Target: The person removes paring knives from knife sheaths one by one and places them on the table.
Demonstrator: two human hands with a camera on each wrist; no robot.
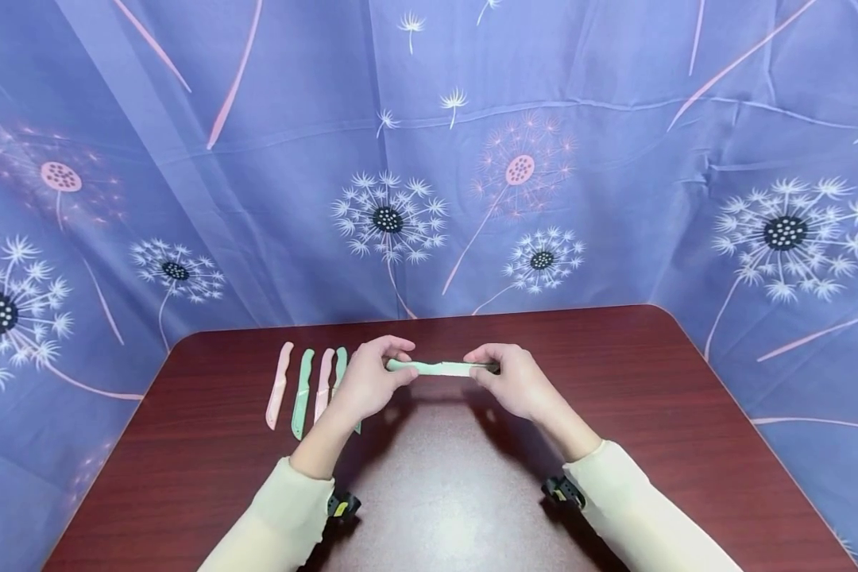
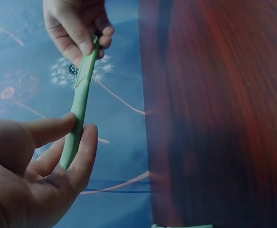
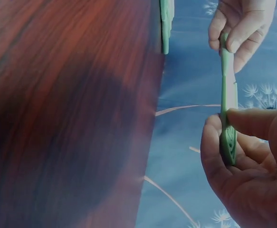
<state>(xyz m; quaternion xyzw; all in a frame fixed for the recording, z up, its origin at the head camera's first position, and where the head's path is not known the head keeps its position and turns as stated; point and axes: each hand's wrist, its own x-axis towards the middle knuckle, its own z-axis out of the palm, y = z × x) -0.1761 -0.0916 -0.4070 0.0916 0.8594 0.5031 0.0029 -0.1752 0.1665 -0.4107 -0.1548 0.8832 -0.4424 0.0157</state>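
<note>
A light green knife [image 1: 429, 369] in a matching sheath [image 1: 456, 369] is held level above the table by both hands. My left hand [image 1: 367, 380] pinches the handle, thumb on the near side. With thumb and fingers, my right hand [image 1: 512, 381] grips the far end of the sheath. In the left wrist view the handle [image 2: 80, 102] runs straight into the sheath [image 2: 86, 69], with no bare blade showing. Ridges mark the sheath's tip [image 3: 231, 140] in the right wrist view.
Left of my left hand, several sheathed knives lie side by side on the brown table [image 1: 615, 381], among them a pink one [image 1: 279, 387] and a green one [image 1: 303, 395]. The rightmost green knife [image 1: 341, 365] is partly hidden by that hand. A patterned blue curtain [image 1: 443, 159] hangs behind.
</note>
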